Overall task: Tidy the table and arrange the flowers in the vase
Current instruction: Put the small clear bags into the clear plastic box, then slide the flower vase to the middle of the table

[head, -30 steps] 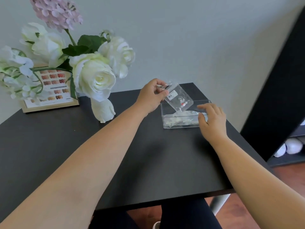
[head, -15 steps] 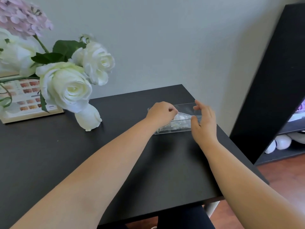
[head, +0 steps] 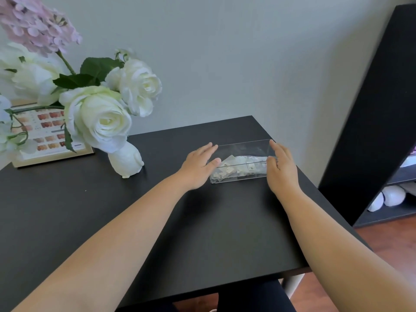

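A clear plastic box (head: pixel 239 178) sits on the black table (head: pixel 139 221) near its far right corner, with several small clear packets (head: pixel 236 168) inside. My left hand (head: pixel 198 164) lies flat against the box's left end, thumb touching its front corner. My right hand (head: pixel 281 168) presses against the right end, fingers straight along the wall. The box is held between both hands. At the left stands a small white vase (head: pixel 127 162) with white roses (head: pixel 101 119) and a pink hydrangea (head: pixel 38 25).
A wooden-framed colour chart (head: pixel 46 136) leans on the wall behind the flowers. A tall black shelf unit (head: pixel 371 109) stands close to the table's right edge, with white round objects (head: pixel 391 195) on a low shelf. The wall runs right behind the table.
My left hand lowered the small packet into the box and let it go. Both hands then moved to the box's two ends. The view shifted right and closer.
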